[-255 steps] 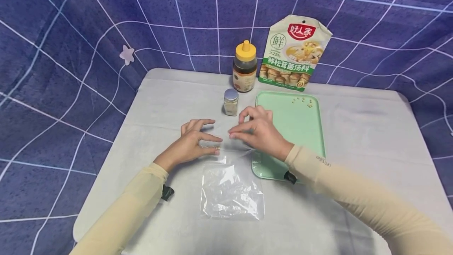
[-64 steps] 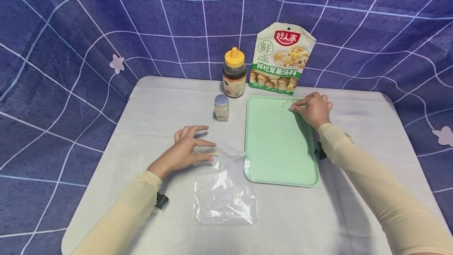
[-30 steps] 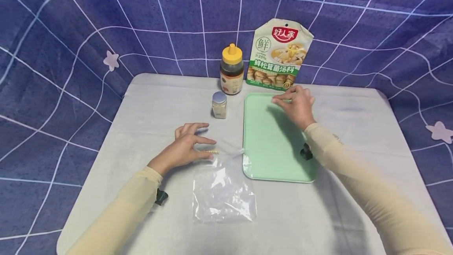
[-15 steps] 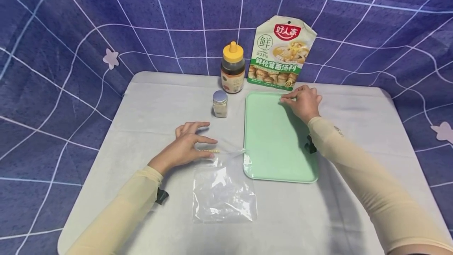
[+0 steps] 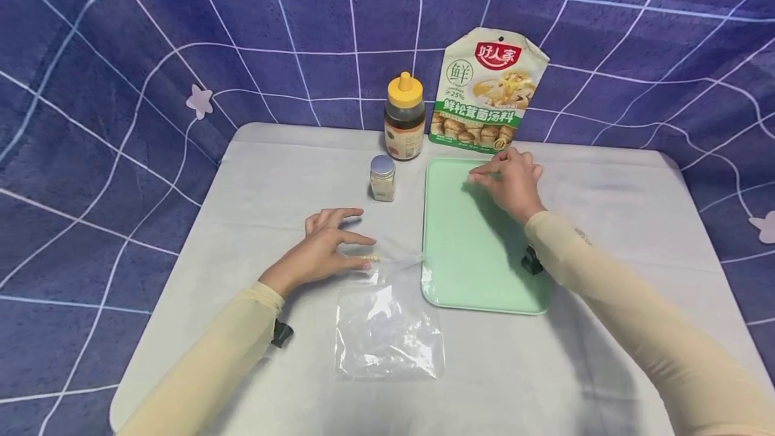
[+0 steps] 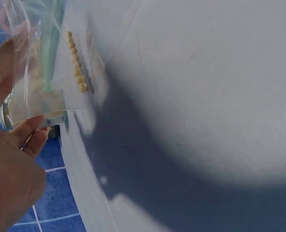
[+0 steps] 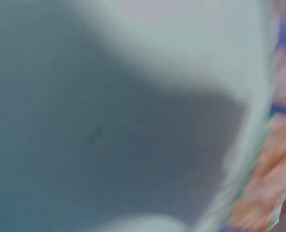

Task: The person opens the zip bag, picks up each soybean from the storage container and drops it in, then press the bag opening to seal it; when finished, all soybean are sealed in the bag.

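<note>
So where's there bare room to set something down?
Bare tablecloth: right of the green tray, beyond the right sleeve; left of the lidded jar; and in front, between the clear plastic bag and that sleeve. Crowded: along the back, with squeeze bottle, mushroom soup pouch and right hand, and around the left hand.

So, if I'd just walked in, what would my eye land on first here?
Probably the bright packet with mushrooms pictured on it, upright against the dark blue backdrop, with a yellow-capped bottle to its left. Then the mint-green tray in front of the packet, the right hand over its far end. Left of the tray, the left hand is at a clear bag, small yellowish beads lined up near its thumb.
</note>
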{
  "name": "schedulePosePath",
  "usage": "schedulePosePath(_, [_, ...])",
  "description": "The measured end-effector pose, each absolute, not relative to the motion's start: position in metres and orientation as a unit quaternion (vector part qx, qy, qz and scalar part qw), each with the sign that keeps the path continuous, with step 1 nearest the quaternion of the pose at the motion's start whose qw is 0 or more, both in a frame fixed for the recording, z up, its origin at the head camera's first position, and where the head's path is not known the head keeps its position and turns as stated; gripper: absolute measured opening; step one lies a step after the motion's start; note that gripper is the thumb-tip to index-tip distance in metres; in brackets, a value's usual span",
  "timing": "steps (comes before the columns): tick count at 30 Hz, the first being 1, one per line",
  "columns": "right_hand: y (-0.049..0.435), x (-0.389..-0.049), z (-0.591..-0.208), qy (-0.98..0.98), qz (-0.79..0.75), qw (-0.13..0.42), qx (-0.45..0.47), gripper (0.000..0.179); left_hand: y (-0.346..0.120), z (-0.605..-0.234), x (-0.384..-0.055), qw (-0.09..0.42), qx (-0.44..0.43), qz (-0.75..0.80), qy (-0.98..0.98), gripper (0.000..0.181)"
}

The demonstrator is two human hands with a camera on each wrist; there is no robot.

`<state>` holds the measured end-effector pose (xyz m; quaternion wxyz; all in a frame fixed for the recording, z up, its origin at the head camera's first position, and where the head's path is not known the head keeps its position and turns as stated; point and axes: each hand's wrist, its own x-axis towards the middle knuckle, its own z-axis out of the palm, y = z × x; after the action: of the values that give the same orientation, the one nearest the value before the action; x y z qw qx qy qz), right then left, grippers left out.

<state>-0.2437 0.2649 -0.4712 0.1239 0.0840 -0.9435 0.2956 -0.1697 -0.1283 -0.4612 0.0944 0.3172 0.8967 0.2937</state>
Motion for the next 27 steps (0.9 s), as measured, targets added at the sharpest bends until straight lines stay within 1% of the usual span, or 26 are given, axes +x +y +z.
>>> schedulePosePath(3, [0.232, -0.218, -0.451, -0.917, 0.343, 0.135, 0.155, 0.015, -0.125, -0.462, -0.171, 0.1, 0.315, 0.291, 0.898, 0.043])
schedulePosePath(7, [0.186, -0.181, -0.434, -0.879, 0.383, 0.115, 0.258, 0.016, -0.123, -0.462, -0.173, 0.093, 0.317, 0.287, 0.899, 0.043])
schedulePosePath(10, [0.163, -0.161, -0.434, -0.868, 0.372, 0.098, 0.314, 0.015, -0.122, -0.462, -0.174, 0.086, 0.323, 0.284, 0.899, 0.044])
schedulePosePath(13, [0.151, -0.15, -0.441, -0.87, 0.356, 0.08, 0.333, 0.013, -0.122, -0.462, -0.172, 0.089, 0.319, 0.282, 0.9, 0.044])
schedulePosePath(17, [0.15, -0.149, -0.451, -0.869, 0.365, 0.078, 0.324, 0.013, -0.124, -0.464, -0.168, 0.095, 0.309, 0.28, 0.904, 0.044])
schedulePosePath(20, [0.164, -0.155, -0.448, -0.864, 0.397, 0.093, 0.295, 0.016, -0.124, -0.466, -0.168, 0.097, 0.307, 0.286, 0.903, 0.044])
schedulePosePath(23, [0.191, -0.17, -0.439, -0.865, 0.422, 0.122, 0.241, 0.018, -0.122, -0.465, -0.169, 0.097, 0.309, 0.293, 0.9, 0.046])
schedulePosePath(27, [0.244, -0.199, -0.436, -0.885, 0.411, 0.172, 0.138, 0.019, -0.119, -0.462, -0.171, 0.101, 0.311, 0.297, 0.897, 0.047])
